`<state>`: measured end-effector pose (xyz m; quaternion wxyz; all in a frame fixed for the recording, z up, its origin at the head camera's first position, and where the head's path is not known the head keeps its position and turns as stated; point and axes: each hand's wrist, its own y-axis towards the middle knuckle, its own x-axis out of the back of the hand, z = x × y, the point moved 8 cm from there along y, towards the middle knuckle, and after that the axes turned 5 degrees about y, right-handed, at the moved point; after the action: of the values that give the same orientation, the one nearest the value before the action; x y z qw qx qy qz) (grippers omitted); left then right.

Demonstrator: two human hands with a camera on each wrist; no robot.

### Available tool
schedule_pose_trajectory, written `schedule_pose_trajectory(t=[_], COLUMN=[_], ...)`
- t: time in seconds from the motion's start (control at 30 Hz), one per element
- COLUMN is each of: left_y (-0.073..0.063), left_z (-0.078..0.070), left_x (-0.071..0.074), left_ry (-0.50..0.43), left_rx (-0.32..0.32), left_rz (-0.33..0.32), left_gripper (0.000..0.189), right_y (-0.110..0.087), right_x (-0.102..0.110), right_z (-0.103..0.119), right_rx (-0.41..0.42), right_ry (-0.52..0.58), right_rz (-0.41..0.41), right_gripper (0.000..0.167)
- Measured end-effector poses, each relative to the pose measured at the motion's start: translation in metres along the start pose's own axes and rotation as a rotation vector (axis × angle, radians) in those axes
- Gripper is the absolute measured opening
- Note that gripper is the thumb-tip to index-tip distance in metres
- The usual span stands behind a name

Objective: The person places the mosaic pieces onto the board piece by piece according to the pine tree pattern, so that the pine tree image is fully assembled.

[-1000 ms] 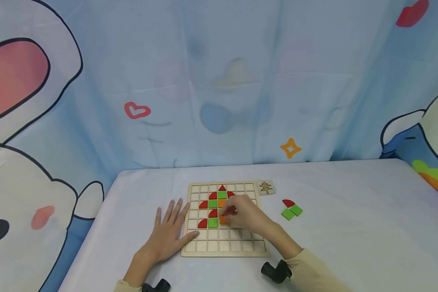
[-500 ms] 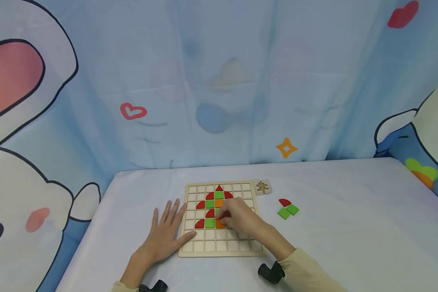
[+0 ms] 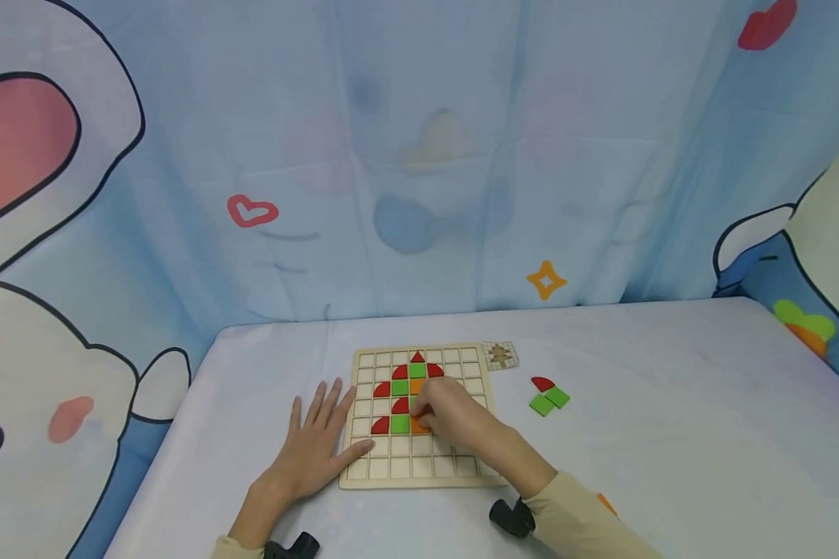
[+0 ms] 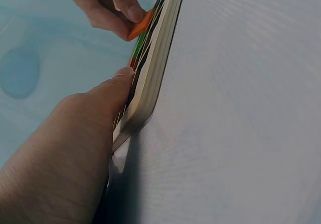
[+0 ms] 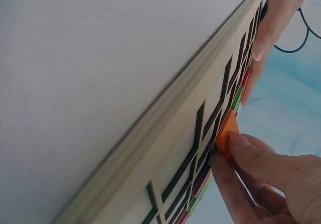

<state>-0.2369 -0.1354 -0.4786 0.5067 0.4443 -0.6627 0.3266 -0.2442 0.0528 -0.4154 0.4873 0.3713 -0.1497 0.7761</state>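
Observation:
A wooden grid board (image 3: 419,483) lies on the table, with red, green and orange tiles set in a tree-like pattern. My right hand (image 3: 457,415) is over its middle, pinching an orange square tile (image 5: 228,133) between thumb and fingers. That tile sits tilted at a cell beside a green square tile (image 3: 400,424), as the right wrist view shows. My left hand (image 3: 315,442) lies spread at the board's left edge, its thumb reaching over the rim. The right hand hides some cells behind it.
Right of the board lie two green square tiles (image 3: 557,397) and a red quarter-round tile (image 3: 542,383). A small pattern card (image 3: 500,355) touches the board's upper right corner. An orange piece (image 3: 607,503) peeks out beside the right sleeve. A printed curtain (image 3: 419,155) hangs behind the table.
The right hand stays at the same cell, its fingers settling slightly with the orange tile. An orange piece now shows beside the right sleeve. The left hand keeps its place; the head view shifts slightly.

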Motion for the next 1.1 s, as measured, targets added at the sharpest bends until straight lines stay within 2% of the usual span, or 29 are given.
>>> schedule_pose_trajectory(t=[0.37,0.67,0.97,1.1], left_y=[-0.0002,-0.0012,-0.0025,-0.0018], left_z=[0.0003,-0.0010,-0.0020,-0.0011], left_x=[0.0018,0.0032,0.0034,0.0017], left_ry=[-0.009,-0.017,-0.028,-0.019], left_rx=[-0.005,-0.004,-0.020,-0.008], left_rz=[-0.005,0.001,-0.048,-0.023], left_gripper=[0.089,0.089,0.089,0.089], right_y=[-0.0002,0.0002,-0.0030,-0.0062], right_x=[-0.0005,-0.0039,-0.0053,-0.0041], right_z=[0.0021,-0.0004,0.0010,-0.0008], right_rx=[0.020,-0.010,0.013,0.005], right_ry=[-0.040,-0.055,-0.080,-0.051], right_rz=[-0.017,-0.024,-0.030,-0.022], right_gripper=[0.015,0.013,0.012,0.011])
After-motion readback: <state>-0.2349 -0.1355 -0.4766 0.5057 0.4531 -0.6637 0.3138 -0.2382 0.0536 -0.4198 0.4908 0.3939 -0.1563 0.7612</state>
